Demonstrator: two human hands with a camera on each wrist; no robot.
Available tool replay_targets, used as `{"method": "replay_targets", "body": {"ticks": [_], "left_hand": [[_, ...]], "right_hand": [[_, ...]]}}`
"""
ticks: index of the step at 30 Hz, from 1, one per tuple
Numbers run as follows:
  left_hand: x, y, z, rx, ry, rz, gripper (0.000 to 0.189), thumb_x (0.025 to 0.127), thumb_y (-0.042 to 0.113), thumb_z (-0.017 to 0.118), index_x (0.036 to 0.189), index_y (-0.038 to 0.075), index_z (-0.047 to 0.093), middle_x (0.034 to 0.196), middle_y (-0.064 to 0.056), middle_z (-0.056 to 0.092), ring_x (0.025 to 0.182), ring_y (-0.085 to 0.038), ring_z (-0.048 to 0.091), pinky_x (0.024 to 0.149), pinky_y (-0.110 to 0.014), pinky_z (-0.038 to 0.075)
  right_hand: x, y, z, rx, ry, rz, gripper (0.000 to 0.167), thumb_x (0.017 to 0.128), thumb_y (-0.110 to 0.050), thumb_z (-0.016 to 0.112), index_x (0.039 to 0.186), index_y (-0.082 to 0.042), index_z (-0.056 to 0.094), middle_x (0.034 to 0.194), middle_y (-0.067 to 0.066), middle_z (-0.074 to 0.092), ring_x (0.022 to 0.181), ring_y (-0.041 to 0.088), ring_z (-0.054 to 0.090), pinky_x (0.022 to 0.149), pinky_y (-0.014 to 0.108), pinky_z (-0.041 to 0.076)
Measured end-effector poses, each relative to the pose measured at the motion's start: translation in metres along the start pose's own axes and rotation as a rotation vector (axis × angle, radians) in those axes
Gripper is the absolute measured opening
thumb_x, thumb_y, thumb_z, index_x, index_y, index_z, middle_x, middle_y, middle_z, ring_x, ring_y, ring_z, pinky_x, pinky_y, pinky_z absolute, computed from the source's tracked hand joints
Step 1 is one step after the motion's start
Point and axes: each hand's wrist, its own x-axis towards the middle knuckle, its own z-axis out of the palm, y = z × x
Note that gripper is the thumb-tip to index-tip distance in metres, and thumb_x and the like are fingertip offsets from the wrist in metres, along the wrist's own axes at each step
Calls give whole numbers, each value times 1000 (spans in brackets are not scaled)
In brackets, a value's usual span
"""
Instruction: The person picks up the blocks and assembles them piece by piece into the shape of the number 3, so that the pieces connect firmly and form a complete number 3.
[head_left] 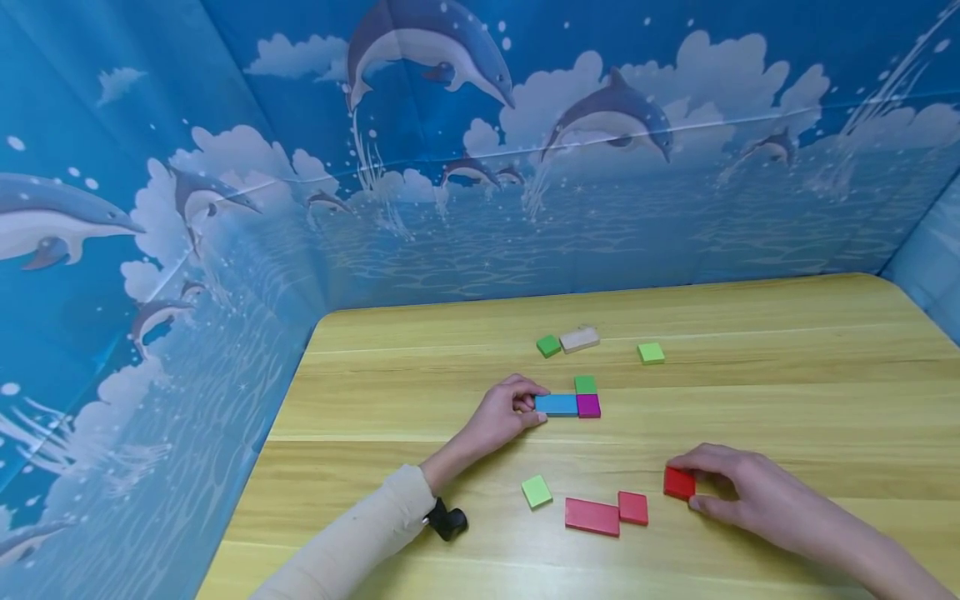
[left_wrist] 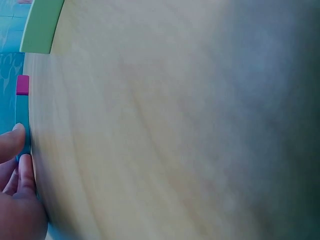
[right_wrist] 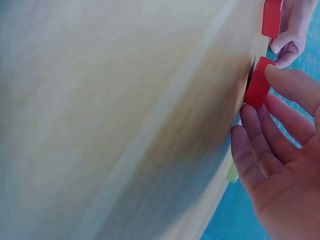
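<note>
My left hand point(head_left: 504, 412) pinches the left end of a blue rectangular block point(head_left: 557, 406) between thumb and fingers. A purple square block point(head_left: 588, 406) sits against the blue block's right end, and a green square block point(head_left: 585, 385) adjoins the purple one on its far side. At the right, my right hand point(head_left: 750, 492) holds a red square block point(head_left: 679, 483) by its edges; in the right wrist view this red block point(right_wrist: 260, 82) is tilted, thumb on one side and fingertips on the other. To its left lie another red square block point(head_left: 633, 508) and a red rectangular block point(head_left: 592, 517), corners close together.
A light green square block point(head_left: 537, 492) lies near the left forearm. Farther back are a green block point(head_left: 548, 346), a pale wooden block point(head_left: 580, 339) and a light green block point(head_left: 651, 353). A dolphin-print curtain point(head_left: 480, 242) borders the wooden table point(head_left: 825, 350).
</note>
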Motion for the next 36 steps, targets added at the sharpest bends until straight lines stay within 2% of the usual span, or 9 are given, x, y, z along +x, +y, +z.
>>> {"method": "replay_targets", "body": {"ticks": [5, 14, 18, 25, 36], "left_hand": [[0, 0, 0, -1, 3, 6, 27, 87, 5, 74, 113, 4, 70, 97, -1, 56, 82, -8, 54, 74, -21, 50], [1, 1, 1, -1, 0, 4, 27, 87, 5, 74, 114, 4, 70, 98, -1, 56, 82, -8, 54, 74, -21, 51], [1, 1, 1, -4, 1, 1, 27, 87, 5, 75, 114, 3, 70, 99, -2, 56, 82, -8, 54, 74, -20, 51], [1, 0, 1, -7, 3, 8, 27, 87, 5, 74, 113, 4, 70, 98, -2, 56, 82, -8, 54, 73, -21, 51], [1, -4, 1, -14, 12, 27, 26, 87, 5, 75, 112, 3, 70, 98, -4, 57, 82, -9, 54, 74, -22, 51]], "right_hand": [[3, -1, -2, 14, -12, -5, 35, 85, -29, 78, 119, -27, 68, 110, -17, 62, 97, 5, 57, 82, 30, 53], [13, -7, -8, 3, -44, 46, 37, 85, -24, 77, 120, -27, 68, 114, -16, 62, 102, 11, 59, 84, 34, 54], [17, -10, -8, 6, -45, 29, 36, 87, -25, 75, 121, -29, 67, 115, -17, 61, 103, 10, 59, 85, 33, 53], [31, -9, -8, 46, -56, 8, 37, 87, -21, 76, 123, -25, 67, 117, -13, 63, 107, 16, 61, 87, 40, 53], [50, -10, -9, 100, -97, 17, 38, 88, -22, 75, 125, -23, 66, 120, -7, 62, 109, 21, 59, 86, 42, 53]]}}
